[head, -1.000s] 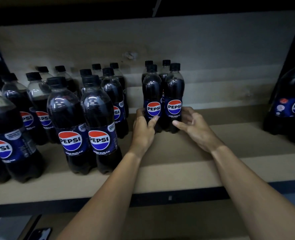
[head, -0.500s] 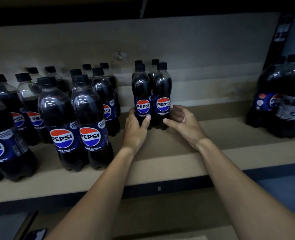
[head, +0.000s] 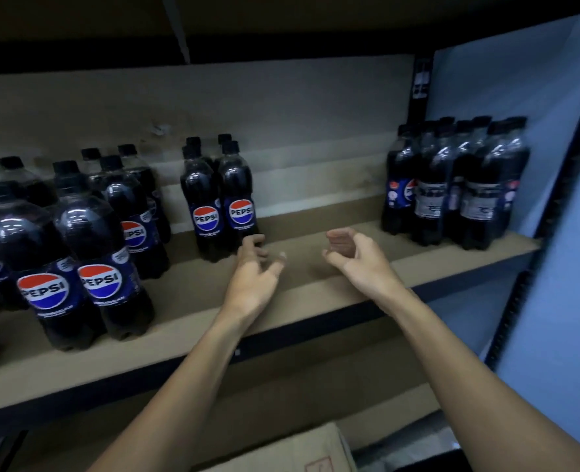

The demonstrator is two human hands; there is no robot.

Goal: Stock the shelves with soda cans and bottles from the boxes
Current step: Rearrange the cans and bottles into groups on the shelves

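A small cluster of dark Pepsi bottles (head: pixel 218 199) with black caps stands upright near the middle of the tan shelf board (head: pixel 315 267). My left hand (head: pixel 252 274) hovers just right of the cluster's base, fingers loosely curled, holding nothing. My right hand (head: pixel 356 257) is farther right over bare shelf, fingers relaxed and half curled, also holding nothing. Neither hand touches a bottle.
Several more Pepsi bottles (head: pixel 87 253) crowd the shelf's left side. A shrink-wrapped pack of bottles (head: pixel 458 185) stands at the right end by the dark upright post (head: pixel 560 199). A cardboard box (head: pixel 292 454) sits below the shelf edge. A blue wall is at right.
Both hands have let go of the middle bottle cluster and drawn back to the right. The view has swung right, bringing the wrapped pack further into sight.
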